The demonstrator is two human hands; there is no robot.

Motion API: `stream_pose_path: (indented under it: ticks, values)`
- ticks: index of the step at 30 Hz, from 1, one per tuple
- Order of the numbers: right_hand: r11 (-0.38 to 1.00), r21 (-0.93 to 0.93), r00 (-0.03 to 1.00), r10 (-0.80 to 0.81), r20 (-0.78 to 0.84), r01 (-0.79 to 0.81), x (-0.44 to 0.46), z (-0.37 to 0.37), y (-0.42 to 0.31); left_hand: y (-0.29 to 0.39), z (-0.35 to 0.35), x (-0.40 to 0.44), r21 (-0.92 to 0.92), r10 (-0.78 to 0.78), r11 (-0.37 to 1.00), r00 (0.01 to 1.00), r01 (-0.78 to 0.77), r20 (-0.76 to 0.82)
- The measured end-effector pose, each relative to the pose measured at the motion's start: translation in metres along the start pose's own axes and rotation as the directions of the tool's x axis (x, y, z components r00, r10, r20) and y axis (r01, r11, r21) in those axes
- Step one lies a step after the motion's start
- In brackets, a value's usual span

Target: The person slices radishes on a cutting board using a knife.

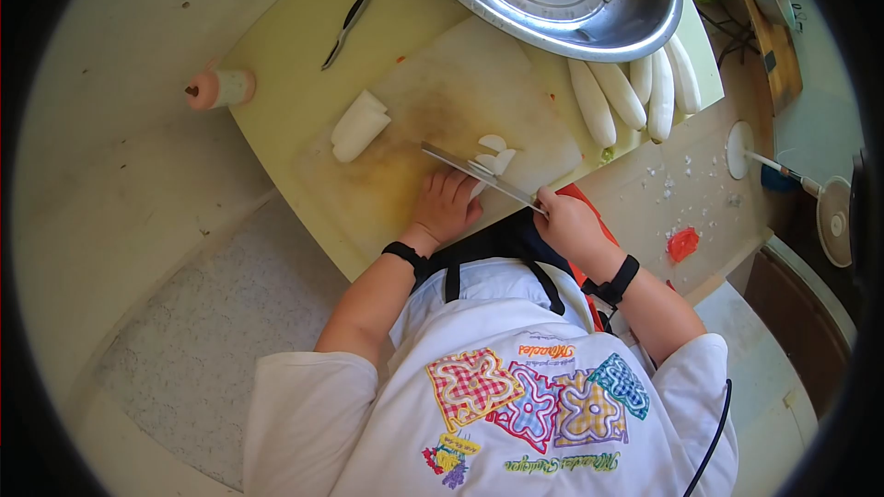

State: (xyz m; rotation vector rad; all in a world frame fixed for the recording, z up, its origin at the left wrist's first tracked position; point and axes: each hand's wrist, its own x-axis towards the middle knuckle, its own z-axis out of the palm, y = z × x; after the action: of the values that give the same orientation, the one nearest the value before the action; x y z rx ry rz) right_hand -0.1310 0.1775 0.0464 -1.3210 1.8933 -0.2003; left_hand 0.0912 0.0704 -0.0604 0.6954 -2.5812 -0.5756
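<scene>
My right hand is closed around the handle of a kitchen knife, whose blade points to the upper left over the cutting board. Just below the blade, my left hand has its fingers curled on a piece of white radish, mostly hidden by the hand and knife. Thin radish slices lie on the far side of the blade. Farther left on the board are cut radish chunks, side by side.
A large metal basin holding a few white slices stands at the back. Several whole peeled radishes lie beside it. A black-and-silver tool and a pink-capped bottle are at the left. White scraps and a red item lie at the right.
</scene>
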Motion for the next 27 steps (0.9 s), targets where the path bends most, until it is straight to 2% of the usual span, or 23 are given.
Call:
stream_pose_path:
  ticks: [12, 21, 23, 27]
  values:
    - [0.995, -0.057, 0.995, 0.088, 0.037, -0.086, 0.010, -0.002, -0.013, 0.000, -0.004, 0.002, -0.017, -0.019, 1.000, 0.999, 0.019, 0.035]
    - [0.995, -0.037, 0.996, 0.088, -0.020, -0.089, 0.021, -0.003, -0.021, 0.003, -0.008, 0.005, -0.015, -0.048, 0.999, 0.998, 0.049, 0.041]
    - [0.982, 0.023, 0.983, 0.186, 0.014, -0.186, 0.024, -0.009, -0.023, 0.003, -0.008, 0.005, -0.016, -0.044, 0.999, 0.999, 0.044, 0.028]
    - [0.979, -0.026, 0.974, 0.196, -0.113, -0.200, 0.027, -0.014, -0.022, 0.000, -0.004, 0.003, -0.054, -0.036, 0.998, 0.999, 0.038, 0.028]
